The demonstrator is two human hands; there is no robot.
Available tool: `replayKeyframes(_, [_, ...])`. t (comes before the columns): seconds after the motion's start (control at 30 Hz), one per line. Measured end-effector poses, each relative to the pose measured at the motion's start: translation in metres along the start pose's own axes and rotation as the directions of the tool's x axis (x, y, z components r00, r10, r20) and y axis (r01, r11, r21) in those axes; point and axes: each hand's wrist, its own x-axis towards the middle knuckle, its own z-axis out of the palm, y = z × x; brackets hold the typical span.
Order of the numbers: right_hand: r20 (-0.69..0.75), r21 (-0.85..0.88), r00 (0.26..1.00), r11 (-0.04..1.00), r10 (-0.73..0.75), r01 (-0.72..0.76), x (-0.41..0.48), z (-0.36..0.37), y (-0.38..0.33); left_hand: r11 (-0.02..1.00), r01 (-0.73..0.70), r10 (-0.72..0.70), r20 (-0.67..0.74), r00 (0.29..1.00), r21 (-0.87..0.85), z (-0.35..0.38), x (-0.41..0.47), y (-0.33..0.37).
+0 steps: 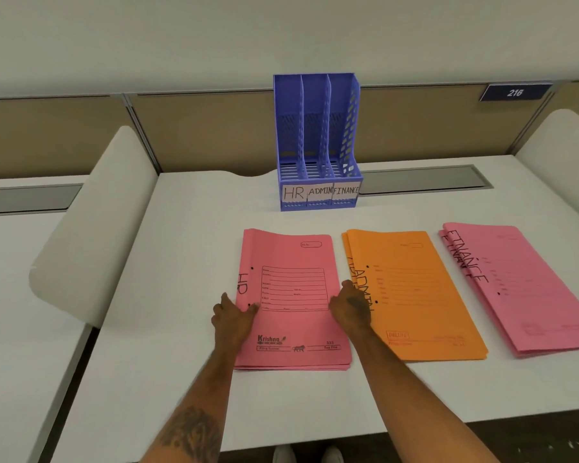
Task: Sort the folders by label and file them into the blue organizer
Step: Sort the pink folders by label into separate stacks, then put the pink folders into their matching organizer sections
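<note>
Fingers of left hand (233, 317) and right hand (349, 309) curled round side edges of HR folders (295, 329)

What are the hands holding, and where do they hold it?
The stack of pink paper folders marked HR: the left hand grips its left edge, the right hand its right edge.

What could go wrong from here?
1. The stack of red-pink HR card folders, with the left hand and right hand at its side edges, may fan out when lifted.
2. The right hand sits over the orange ADMIN folder stack and may drag it.
3. Slots of the tall blue plastic organizer look narrow; a divider could snag.
</note>
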Motion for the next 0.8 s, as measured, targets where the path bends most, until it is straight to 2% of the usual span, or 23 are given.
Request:
replayKeyframes(0.17, [0.012,-0.045,1.000,0.999,0.003,-0.002,-0.005,0.002,-0.002,0.997,0.009,-0.010,0.004,1.000,0.072,0.001,-0.002,0.002])
replayKeyframes(0.3, [0.031,0.036,0.999,0.999,0.029,-0.030,-0.005,0.005,-0.003,0.993,-0.020,0.017,0.026,1.000,0.120,0.002,-0.008,0.006])
replayKeyframes(0.5, [0.064,0.255,0.998,0.966,0.027,-0.042,0.003,-0.003,0.006,0.994,-0.082,0.083,0.011,0.997,-0.066,-0.003,-0.019,0.023])
replayKeyframes(0.63, [0.127,0.217,0.992,0.976,-0.019,-0.009,0.008,-0.019,0.006,0.976,-0.118,0.122,0.009,0.993,-0.182,-0.010,-0.024,0.042])
replayKeyframes(0.8, [0.092,0.204,0.986,0.972,-0.140,0.119,0.012,-0.061,-0.026,0.917,-0.306,0.297,-0.074,0.952,-0.258,-0.021,-0.039,0.079])
